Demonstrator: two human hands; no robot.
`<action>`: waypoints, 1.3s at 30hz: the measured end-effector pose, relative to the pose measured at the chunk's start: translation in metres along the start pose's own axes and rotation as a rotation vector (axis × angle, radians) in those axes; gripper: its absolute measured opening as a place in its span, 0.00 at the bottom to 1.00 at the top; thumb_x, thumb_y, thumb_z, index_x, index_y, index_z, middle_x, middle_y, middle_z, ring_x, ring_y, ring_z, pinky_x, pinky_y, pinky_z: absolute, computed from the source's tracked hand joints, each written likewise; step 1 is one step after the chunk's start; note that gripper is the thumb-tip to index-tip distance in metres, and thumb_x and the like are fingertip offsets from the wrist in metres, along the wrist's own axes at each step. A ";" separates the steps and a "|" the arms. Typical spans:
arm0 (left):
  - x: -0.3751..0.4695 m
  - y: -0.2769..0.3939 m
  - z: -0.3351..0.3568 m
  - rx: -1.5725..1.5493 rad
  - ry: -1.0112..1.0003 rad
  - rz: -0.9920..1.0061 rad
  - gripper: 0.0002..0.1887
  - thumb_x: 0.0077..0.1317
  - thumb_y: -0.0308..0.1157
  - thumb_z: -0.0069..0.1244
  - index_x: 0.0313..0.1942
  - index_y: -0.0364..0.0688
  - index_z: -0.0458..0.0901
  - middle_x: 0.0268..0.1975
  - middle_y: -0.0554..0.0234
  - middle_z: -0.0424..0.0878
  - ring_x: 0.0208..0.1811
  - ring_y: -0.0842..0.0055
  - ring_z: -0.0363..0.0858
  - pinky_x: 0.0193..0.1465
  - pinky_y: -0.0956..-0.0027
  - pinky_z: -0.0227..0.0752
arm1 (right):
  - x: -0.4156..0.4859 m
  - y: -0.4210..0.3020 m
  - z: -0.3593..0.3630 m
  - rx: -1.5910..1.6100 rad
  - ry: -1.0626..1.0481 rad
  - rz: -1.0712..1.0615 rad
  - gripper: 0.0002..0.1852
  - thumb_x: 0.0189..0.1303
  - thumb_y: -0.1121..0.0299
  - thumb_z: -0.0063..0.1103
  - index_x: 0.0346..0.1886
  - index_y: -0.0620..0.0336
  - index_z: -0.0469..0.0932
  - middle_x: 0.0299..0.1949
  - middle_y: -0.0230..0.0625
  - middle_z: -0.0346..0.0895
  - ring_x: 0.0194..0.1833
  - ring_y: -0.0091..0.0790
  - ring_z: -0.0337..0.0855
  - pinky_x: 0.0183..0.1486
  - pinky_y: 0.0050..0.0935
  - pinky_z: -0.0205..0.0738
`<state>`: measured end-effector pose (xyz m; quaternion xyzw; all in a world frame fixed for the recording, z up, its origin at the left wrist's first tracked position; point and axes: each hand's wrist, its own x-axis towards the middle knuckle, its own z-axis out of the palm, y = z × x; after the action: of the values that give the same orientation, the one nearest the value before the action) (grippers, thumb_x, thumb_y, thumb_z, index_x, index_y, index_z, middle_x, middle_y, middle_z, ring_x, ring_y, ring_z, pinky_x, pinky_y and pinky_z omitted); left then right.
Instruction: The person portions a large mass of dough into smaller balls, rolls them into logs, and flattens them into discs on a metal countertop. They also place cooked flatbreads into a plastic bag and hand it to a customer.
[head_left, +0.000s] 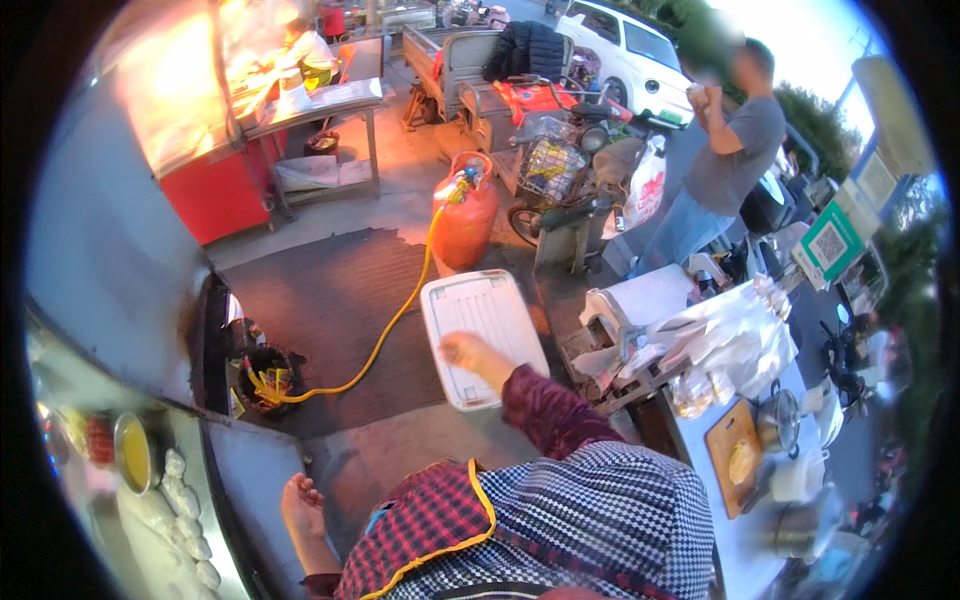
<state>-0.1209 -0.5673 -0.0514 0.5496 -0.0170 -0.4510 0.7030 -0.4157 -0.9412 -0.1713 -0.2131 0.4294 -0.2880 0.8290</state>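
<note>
My left hand (304, 501) hangs beside the metal edge of a work counter (232, 517), its palm partly visible, its fingers loosely curled, and nothing seen in it. My right hand (463, 352) reaches forward above a white plastic storage-box lid (491, 307). That hand is blurred, and contact with the lid cannot be told; no object shows in it. On the counter lie several pale dough pieces (180, 502) next to a metal bowl of yellow liquid (136, 454).
An orange gas cylinder (466, 221) stands ahead, its yellow hose (390, 330) crossing the floor mat (330, 300). At right, a white table (701, 457) bears a wooden cutting board (731, 480), pots and plastic bags (720, 337). A person (739, 142) stands beyond, near a parked cargo tricycle (555, 165).
</note>
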 end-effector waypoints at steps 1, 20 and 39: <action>-0.004 0.000 -0.012 -0.025 -0.002 0.003 0.10 0.68 0.41 0.47 0.42 0.46 0.78 0.34 0.71 0.79 0.30 0.82 0.73 0.35 0.75 0.70 | -0.018 0.031 0.030 -0.011 -0.032 0.095 0.07 0.58 0.66 0.58 0.30 0.59 0.77 0.25 0.36 0.79 0.25 0.33 0.80 0.26 0.32 0.77; -0.259 0.044 -0.195 -0.317 0.536 0.222 0.09 0.71 0.34 0.41 0.43 0.40 0.77 0.34 0.69 0.79 0.28 0.85 0.74 0.34 0.77 0.72 | -0.217 0.274 0.373 -1.010 -1.020 0.077 0.09 0.64 0.67 0.53 0.44 0.59 0.75 0.38 0.34 0.79 0.34 0.26 0.78 0.34 0.24 0.73; -0.257 0.110 -0.297 -0.260 0.833 0.172 0.13 0.72 0.37 0.41 0.48 0.38 0.75 0.40 0.65 0.79 0.34 0.83 0.75 0.40 0.76 0.72 | -0.253 0.496 0.592 -1.609 -1.797 -0.055 0.27 0.48 0.61 0.59 0.51 0.66 0.74 0.47 0.55 0.77 0.47 0.47 0.79 0.50 0.38 0.72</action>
<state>-0.0509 -0.1752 0.0396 0.5881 0.2786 -0.1294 0.7481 0.1066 -0.3433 -0.0004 -0.8021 -0.2489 0.2954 0.4555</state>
